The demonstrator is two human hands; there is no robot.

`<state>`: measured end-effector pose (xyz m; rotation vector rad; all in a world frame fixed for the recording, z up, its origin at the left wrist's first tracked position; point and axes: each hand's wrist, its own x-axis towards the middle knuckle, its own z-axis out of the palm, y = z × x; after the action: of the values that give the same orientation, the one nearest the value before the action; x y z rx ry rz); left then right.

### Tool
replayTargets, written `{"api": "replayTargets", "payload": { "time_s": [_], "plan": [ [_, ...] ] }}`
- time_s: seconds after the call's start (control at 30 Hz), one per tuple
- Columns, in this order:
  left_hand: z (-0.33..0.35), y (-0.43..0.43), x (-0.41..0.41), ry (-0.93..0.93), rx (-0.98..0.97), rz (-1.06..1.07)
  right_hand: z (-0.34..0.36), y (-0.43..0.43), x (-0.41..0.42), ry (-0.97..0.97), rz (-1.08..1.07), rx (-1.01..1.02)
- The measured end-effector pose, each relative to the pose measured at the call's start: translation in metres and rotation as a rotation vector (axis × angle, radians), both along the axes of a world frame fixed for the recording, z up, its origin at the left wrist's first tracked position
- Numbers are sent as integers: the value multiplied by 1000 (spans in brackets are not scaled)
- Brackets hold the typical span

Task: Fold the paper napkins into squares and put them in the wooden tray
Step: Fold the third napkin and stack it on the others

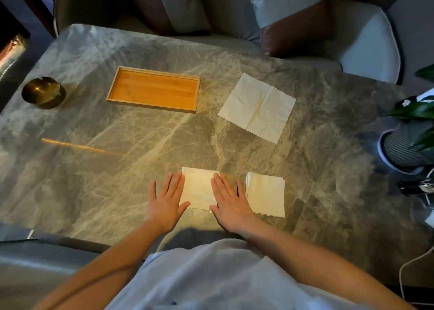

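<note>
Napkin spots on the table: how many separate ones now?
3. A folded napkin at the near edge, held flat by the left hand and right hand; a stack just right of it, sheet count unclear; an unfolded napkin farther back, right of the wooden tray.

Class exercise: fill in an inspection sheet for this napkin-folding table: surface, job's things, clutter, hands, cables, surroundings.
Surface: grey marbled table.
Job's things: wooden tray, no napkins in it; unfolded napkin right of it; folded napkin nearest the person; napkin stack to its right.
Clutter: brass bowl at far left.
Hands: left hand and right hand flat, fingers straight, on the folded napkin's sides.
Cables: white cable at lower right.
Surroundings: chairs behind; potted plant at right.
</note>
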<state>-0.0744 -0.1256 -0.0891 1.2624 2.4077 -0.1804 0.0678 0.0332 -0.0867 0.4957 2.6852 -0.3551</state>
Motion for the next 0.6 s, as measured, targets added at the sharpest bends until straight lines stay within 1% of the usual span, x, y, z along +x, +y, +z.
{"api": "replayTargets", "payload": {
  "time_s": [0.07,0.17,0.23,0.37,0.4,0.47,0.5,0.6],
  "plan": [
    [8,3,4,-28,59,77,4,-1,-3,15,-41,-43],
    [20,8,11,-146,238,309,11,-3,-7,81,-109,-89],
    [26,15,12,-289,305,467,13,-5,-9,62,-101,-71],
    [33,34,2,-606,346,728,13,-6,-11,29,-121,-74],
    [34,36,-1,-639,345,753,13,-6,-11,25,-119,-79],
    [36,38,-4,-638,296,734,13,-7,-10,20,-111,-84],
    [37,38,-5,-647,304,736,14,-7,-10,19,-110,-90],
    [42,41,-4,-757,462,813,16,-5,-8,20,-117,-117]
  ]
}}
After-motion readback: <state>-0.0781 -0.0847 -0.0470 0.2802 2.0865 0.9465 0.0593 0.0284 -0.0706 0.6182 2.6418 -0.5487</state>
